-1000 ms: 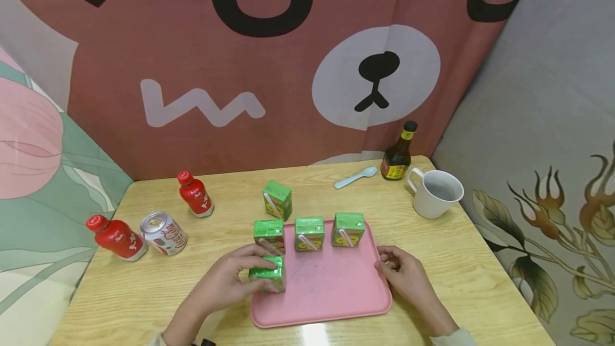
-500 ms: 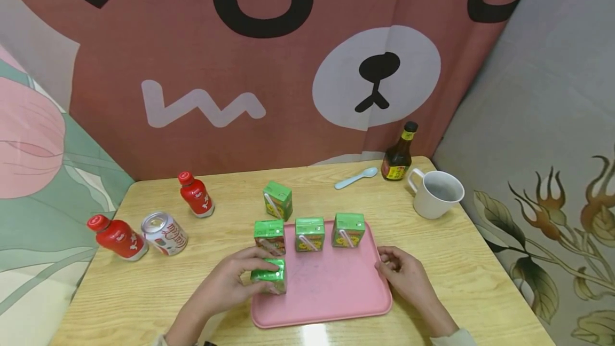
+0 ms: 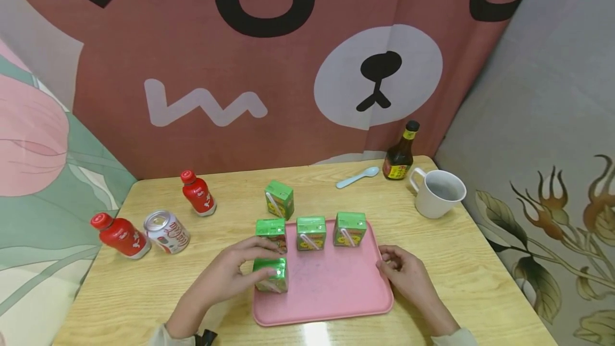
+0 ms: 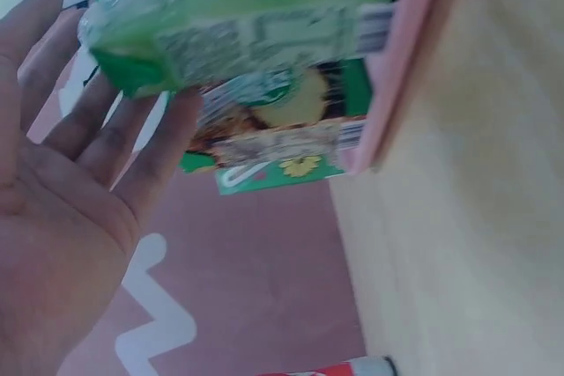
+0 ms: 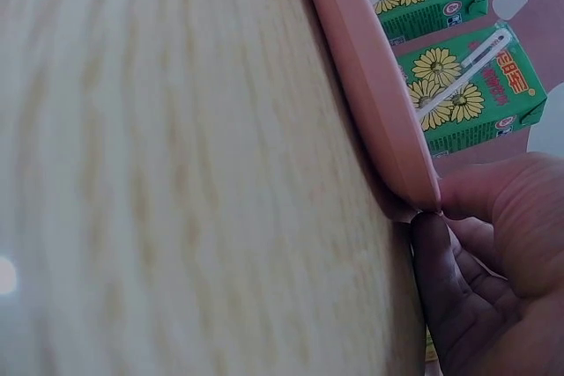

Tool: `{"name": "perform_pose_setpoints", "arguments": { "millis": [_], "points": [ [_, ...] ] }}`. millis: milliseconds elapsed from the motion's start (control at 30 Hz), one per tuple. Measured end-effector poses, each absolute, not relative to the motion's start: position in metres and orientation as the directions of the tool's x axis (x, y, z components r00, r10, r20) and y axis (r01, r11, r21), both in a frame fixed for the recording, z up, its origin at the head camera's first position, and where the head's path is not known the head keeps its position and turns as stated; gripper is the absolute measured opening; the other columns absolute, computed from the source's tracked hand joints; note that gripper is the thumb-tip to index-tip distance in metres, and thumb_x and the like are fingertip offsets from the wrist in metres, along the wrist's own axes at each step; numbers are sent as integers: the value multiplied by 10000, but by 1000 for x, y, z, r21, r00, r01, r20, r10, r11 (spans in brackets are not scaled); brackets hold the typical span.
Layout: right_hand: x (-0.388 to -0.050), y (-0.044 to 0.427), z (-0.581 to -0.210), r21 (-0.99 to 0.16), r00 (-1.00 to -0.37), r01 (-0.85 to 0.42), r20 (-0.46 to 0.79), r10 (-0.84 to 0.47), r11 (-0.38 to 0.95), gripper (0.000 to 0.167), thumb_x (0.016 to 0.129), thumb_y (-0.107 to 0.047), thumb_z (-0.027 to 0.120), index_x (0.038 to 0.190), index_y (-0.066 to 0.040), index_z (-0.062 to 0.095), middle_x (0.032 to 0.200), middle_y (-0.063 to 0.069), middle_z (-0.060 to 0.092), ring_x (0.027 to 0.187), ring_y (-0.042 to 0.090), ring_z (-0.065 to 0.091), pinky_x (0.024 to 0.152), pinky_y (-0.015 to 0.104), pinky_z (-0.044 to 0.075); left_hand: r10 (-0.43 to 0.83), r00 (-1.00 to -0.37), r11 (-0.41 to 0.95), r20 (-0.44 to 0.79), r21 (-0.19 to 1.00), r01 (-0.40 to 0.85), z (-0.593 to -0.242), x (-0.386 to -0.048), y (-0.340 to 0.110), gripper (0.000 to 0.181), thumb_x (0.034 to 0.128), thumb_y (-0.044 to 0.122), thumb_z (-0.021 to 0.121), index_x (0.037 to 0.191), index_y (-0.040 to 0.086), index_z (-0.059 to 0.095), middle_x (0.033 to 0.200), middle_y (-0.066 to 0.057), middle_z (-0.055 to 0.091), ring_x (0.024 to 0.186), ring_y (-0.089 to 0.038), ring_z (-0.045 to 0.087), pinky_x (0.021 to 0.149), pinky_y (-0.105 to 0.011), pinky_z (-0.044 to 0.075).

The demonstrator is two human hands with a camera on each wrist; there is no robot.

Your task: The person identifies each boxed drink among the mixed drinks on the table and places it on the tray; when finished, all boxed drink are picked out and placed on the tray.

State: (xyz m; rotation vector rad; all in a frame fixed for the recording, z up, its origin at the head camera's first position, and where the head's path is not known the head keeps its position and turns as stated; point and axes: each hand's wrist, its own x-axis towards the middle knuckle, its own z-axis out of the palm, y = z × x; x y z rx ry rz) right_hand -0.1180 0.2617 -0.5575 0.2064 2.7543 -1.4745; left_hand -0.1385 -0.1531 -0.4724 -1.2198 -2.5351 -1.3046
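Observation:
A green drink carton [image 3: 270,275] stands at the left edge of the pink tray [image 3: 336,295]. My left hand [image 3: 230,274] is beside it with fingers spread and fairly straight, and the left wrist view shows the palm open next to the carton [image 4: 238,33]. Whether the fingertips touch it I cannot tell. Along the tray's far side stand three more cartons: the left one [image 3: 271,231], the middle one [image 3: 310,234] and the right one [image 3: 349,229]. My right hand [image 3: 405,274] pinches the tray's right rim between thumb and fingers, as the right wrist view shows at the rim [image 5: 414,173].
Another green carton [image 3: 280,200] stands on the wooden table [image 3: 144,292] behind the tray. To the left are two red bottles [image 3: 122,237] and a can [image 3: 168,232]. At the back right are a light blue spoon [image 3: 357,178], a sauce bottle [image 3: 399,156] and a white mug [image 3: 437,194].
My left hand's fingers have loosened from the near carton and spread wider. That carton sits slightly lower and straighter on the tray. The right hand stays on the rim.

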Motion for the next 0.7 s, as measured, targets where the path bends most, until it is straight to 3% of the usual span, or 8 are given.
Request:
{"name": "perform_pose_setpoints", "arguments": {
  "millis": [100, 267, 400, 533, 700],
  "points": [
    [-118, 262, -557, -824, -992, 112, -65, 105, 555, 341, 905, -101, 781, 1230, -44, 694, 957, 28, 669, 790, 143, 623, 646, 245, 522, 607, -682, 313, 408, 666, 677, -461, -149, -155, 237, 954, 199, 745, 1186, 248, 747, 1237, 73, 648, 1136, -153, 622, 938, -354, 516],
    [-118, 263, -557, -821, -992, 108, -56, 110, 560, 337, 898, -85, 782, 1223, -53, 698, 951, 24, 670, 787, 142, 629, 649, 243, 524, 535, -729, 311, 427, 702, 640, -443, -177, -163, 270, 948, 122, 743, 1205, 203, 736, 1237, 67, 637, 1162, -163, 598, 945, -366, 516],
    [-119, 263, -556, -824, -992, 112, -57, 115, 555, 338, 898, -78, 779, 1224, -47, 697, 949, 29, 670, 785, 147, 630, 643, 244, 524, 502, -757, 332, 418, 715, 615, -436, -206, -167, 321, 951, 96, 732, 1261, 174, 704, 1289, 17, 614, 1199, -195, 572, 956, -458, 514],
    [-118, 262, -554, -829, -993, 112, -69, 100, 549, 346, 905, -80, 775, 1238, -35, 690, 949, 33, 667, 781, 148, 624, 628, 247, 523, 526, -778, 368, 345, 732, 573, -439, -232, -167, 375, 965, 149, 726, 1331, 103, 655, 1357, -43, 573, 1262, -241, 527, 998, -522, 475],
    [-119, 263, -552, -817, -995, 100, -66, 82, 567, 345, 899, -60, 778, 1233, -27, 699, 905, 16, 656, 730, 142, 595, 577, 243, 506, 573, -792, 447, 210, 730, 517, -443, -255, -162, 473, 977, 215, 716, 1411, 79, 588, 1444, -70, 500, 1335, -269, 460, 1069, -521, 413]
  ]
}}
